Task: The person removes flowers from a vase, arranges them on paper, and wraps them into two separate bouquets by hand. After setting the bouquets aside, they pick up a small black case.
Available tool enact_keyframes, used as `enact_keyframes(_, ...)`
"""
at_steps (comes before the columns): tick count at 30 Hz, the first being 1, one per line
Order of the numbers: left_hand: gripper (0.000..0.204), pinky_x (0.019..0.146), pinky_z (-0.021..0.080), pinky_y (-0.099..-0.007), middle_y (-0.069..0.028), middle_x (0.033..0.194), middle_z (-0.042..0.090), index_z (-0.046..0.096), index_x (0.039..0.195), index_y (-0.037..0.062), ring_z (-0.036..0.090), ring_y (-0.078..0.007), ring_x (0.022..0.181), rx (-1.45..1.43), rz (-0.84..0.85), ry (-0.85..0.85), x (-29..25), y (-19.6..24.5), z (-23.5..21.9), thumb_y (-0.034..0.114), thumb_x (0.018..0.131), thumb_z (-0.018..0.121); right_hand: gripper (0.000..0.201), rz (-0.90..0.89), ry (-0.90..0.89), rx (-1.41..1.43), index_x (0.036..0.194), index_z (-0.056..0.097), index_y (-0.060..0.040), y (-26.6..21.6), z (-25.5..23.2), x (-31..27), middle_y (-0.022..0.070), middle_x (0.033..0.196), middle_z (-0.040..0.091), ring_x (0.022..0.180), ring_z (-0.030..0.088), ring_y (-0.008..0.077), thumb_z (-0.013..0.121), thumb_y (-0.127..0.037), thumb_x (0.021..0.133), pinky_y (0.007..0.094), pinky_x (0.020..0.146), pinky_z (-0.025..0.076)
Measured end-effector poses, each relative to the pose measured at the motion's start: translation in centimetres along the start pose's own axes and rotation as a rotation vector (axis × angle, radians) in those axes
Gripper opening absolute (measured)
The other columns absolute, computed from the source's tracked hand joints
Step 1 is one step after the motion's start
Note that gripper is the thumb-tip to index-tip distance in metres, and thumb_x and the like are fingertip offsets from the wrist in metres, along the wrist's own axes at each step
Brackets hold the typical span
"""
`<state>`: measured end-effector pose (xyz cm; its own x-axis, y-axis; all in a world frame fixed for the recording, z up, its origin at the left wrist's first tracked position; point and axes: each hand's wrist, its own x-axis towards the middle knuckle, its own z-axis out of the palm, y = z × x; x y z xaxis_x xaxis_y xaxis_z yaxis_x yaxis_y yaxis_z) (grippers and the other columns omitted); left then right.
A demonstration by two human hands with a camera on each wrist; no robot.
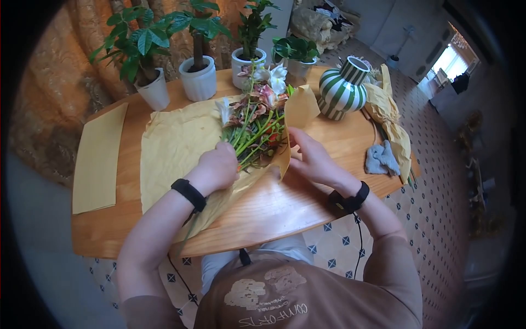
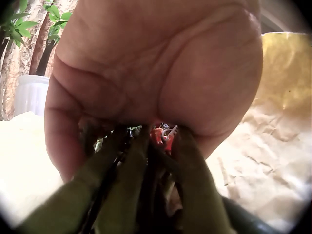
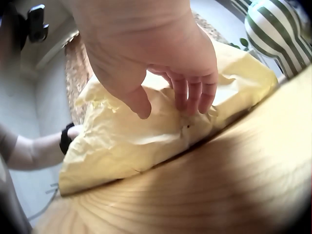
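Observation:
A bouquet of flowers [image 1: 263, 118], with white and pink blooms and green stems, lies on a sheet of yellow wrapping paper [image 1: 175, 142]. My left hand [image 1: 217, 164] grips the lower stems, and thick green stems [image 2: 122, 187] come out below the palm in the left wrist view. On the other side, the paper's right part is lifted up along the bouquet. My right hand [image 1: 316, 159] is at that raised paper [image 3: 141, 141], its fingertips against the outer face and the thumb apart from them in the right wrist view.
Potted plants in white pots [image 1: 198, 82] line the table's back edge. A green-and-white striped vase [image 1: 342, 90] stands at right, near a grey cloth [image 1: 382, 159] and another paper-wrapped bundle [image 1: 386, 109]. Folded yellow paper [image 1: 98, 159] lies at left on the wooden table [image 1: 219, 227].

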<state>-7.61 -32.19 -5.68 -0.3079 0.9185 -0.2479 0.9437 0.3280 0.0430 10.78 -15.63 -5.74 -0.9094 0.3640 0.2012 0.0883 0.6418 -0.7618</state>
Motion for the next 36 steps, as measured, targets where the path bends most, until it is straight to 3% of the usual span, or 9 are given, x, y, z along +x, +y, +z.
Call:
enact_keyframes(2, 0.050, 0.075, 0.054, -0.0405, -0.0268, 0.105, 0.055, 0.048, 0.111, -0.0106, 0.065, -0.0334, 0.089, -0.017, 0.012, 0.007, -0.3, 0.2, -0.4, 0.026, 0.083, 0.067, 0.040, -0.242, 0.105, -0.504, 0.109, 0.050, -0.0007, 0.2, 0.4, 0.9, 0.0186, 0.101, 0.060, 0.093, 0.061, 0.0303, 0.070, -0.020, 0.080, 0.0382, 0.071, 0.051)
enact_keyframes(9, 0.024, 0.075, 0.053, -0.0422, -0.0280, 0.101, 0.057, 0.049, 0.107, -0.0028, 0.064, -0.0368, 0.090, -0.405, 0.038, 0.103, 1.0, -2.9, 2.9, 0.013, 0.089, 0.051, 0.037, -0.192, 0.025, -0.725, 0.086, 0.048, -0.0052, -1.7, 0.4, 4.6, 0.0161, 0.092, 0.059, 0.086, 0.060, 0.0311, 0.073, -0.030, 0.075, 0.0399, 0.068, 0.047)
enact_keyframes(11, 0.022, 0.075, 0.052, -0.0424, -0.0256, 0.104, 0.057, 0.048, 0.105, -0.0001, 0.063, -0.0392, 0.090, -0.318, 0.231, 0.237, 0.9, -3.2, 3.1, 0.014, 0.089, 0.049, 0.035, -0.326, 0.064, -0.885, 0.091, 0.052, -0.0059, -1.3, 1.0, 5.7, 0.0118, 0.094, 0.059, 0.091, 0.059, 0.0291, 0.072, -0.030, 0.075, 0.0397, 0.073, 0.046)
enact_keyframes(18, 0.024, 0.078, 0.051, -0.0443, -0.0262, 0.104, 0.057, 0.047, 0.105, -0.0001, 0.062, -0.0406, 0.089, -0.251, 0.175, 0.145, 1.1, -3.1, 2.8, 0.019, 0.091, 0.047, 0.052, -0.749, 0.062, -1.003, 0.127, 0.050, -0.0092, 1.2, 1.6, 8.0, 0.0132, 0.125, 0.052, 0.121, 0.045, 0.0328, 0.062, -0.034, 0.084, 0.0479, 0.096, 0.037)
enact_keyframes(21, 0.033, 0.077, 0.051, -0.0437, -0.0271, 0.101, 0.058, 0.047, 0.107, -0.0003, 0.062, -0.0408, 0.090, -0.331, 0.224, 0.182, 1.5, -3.4, 3.5, 0.027, 0.089, 0.053, 0.060, -0.545, -0.142, -0.872, 0.139, 0.045, -0.0187, 1.4, 2.1, 7.9, 0.0165, 0.142, 0.040, 0.134, 0.030, 0.0408, 0.048, -0.052, 0.089, 0.0559, 0.111, 0.019)
enact_keyframes(26, 0.044, 0.081, 0.049, -0.0450, -0.0227, 0.113, 0.054, 0.047, 0.119, 0.0069, 0.061, -0.0398, 0.095, -0.440, 0.063, 0.038, 1.3, -3.7, 1.9, 0.040, 0.090, 0.050, 0.066, -0.491, -0.244, -0.864, 0.138, 0.046, -0.0224, 0.6, 2.3, 8.2, 0.0166, 0.143, 0.040, 0.135, 0.028, 0.0419, 0.048, -0.062, 0.085, 0.0569, 0.111, 0.019)
enact_keyframes(32, 0.042, 0.085, 0.048, -0.0417, -0.0196, 0.115, 0.058, 0.059, 0.111, 0.0044, 0.062, -0.0335, 0.098, -0.505, 0.195, -0.144, 1.2, -9.7, -2.1, 0.039, 0.087, 0.061, 0.065, -0.418, -0.291, -0.879, 0.138, 0.046, -0.0232, 0.1, 2.2, 8.2, 0.0161, 0.145, 0.037, 0.136, 0.027, 0.0427, 0.050, -0.060, 0.085, 0.0578, 0.111, 0.019)
enact_keyframes(34, 0.048, 0.087, 0.047, -0.0395, -0.0203, 0.117, 0.056, 0.062, 0.109, 0.0028, 0.061, -0.0314, 0.099, -0.645, 0.022, -0.037, 1.9, -14.1, -2.1, 0.040, 0.080, 0.071, 0.064, -0.432, -0.269, -0.874, 0.137, 0.047, -0.0227, 0.2, 2.2, 8.1, 0.0158, 0.144, 0.039, 0.136, 0.027, 0.0419, 0.050, -0.060, 0.085, 0.0570, 0.111, 0.019)
enact_keyframes(36, 0.056, 0.087, 0.047, -0.0385, -0.0219, 0.111, 0.058, 0.061, 0.110, 0.0004, 0.059, -0.0307, 0.101, -0.280, -0.294, 0.488, 0.8, -16.3, -2.3, 0.042, 0.075, 0.075, 0.064, -0.443, -0.246, -0.868, 0.137, 0.048, -0.0222, 0.4, 2.4, 7.9, 0.0156, 0.143, 0.040, 0.136, 0.028, 0.0411, 0.050, -0.060, 0.086, 0.0563, 0.111, 0.020)
